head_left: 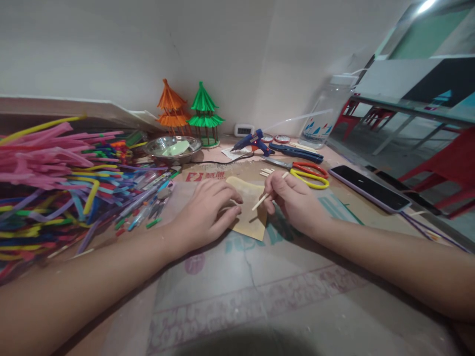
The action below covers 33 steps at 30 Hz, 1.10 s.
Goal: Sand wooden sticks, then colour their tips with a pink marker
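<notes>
Clearly, the right hand (pixel 287 200) is pinching a thin pale stick (pixel 260 201) between thumb and fingers, its near end slanting down over a yellowish sheet (pixel 250 230) that lies between the two hands. The left hand (pixel 208 212) holds nothing, its fingers loosely curled at the sheet's left edge; whether they press it, I cannot tell. The stick looks light and stiff, probably wooden, likely to snap if bent, so a gentle grip near the middle should suit. The sheet seems thin and flexible, best steadied flat by an edge. Scissors (pixel 309 173) lie just beyond the right hand.
</notes>
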Available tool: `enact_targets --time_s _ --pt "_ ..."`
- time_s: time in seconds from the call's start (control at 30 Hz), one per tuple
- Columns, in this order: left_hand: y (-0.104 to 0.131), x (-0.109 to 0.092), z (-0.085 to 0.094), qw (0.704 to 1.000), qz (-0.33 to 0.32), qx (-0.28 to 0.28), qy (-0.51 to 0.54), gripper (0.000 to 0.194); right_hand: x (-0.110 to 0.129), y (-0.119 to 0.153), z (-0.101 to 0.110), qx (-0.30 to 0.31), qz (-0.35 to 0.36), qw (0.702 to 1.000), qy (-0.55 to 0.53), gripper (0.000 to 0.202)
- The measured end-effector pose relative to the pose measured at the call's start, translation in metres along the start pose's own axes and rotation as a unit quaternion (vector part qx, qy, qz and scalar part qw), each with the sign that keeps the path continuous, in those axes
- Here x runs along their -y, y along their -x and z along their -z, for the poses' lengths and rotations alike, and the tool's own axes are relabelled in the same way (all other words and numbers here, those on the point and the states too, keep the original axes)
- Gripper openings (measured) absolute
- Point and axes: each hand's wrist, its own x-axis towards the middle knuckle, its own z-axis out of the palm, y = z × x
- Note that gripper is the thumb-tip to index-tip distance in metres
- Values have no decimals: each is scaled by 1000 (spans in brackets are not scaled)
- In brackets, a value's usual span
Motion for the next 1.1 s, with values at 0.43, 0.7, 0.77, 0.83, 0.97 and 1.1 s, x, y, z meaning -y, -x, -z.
enact_targets --time_s 0.43,0.7,0.77,0.83,0.97,1.1 --pt "-1 1 0 1000 -23 15 3 21 -2 1 -2 70 -6 997 -37 40" --pt "0 0 -1 999 -45 -15 12 20 0 -2 -4 59 -33 998 5 39" --pt "1 0 -1 998 -57 -33 16 16 -1 -2 -4 50 -43 998 -2 38" --pt "1 1 -2 997 -66 -46 18 14 -2 -2 -4 46 -51 998 -10 38" --pt "1 0 0 997 -68 -42 20 14 -2 -2 -4 52 -59 997 -22 38" --pt "1 -2 2 997 -65 -28 23 15 -3 -2 -5 64 -62 995 -44 39"
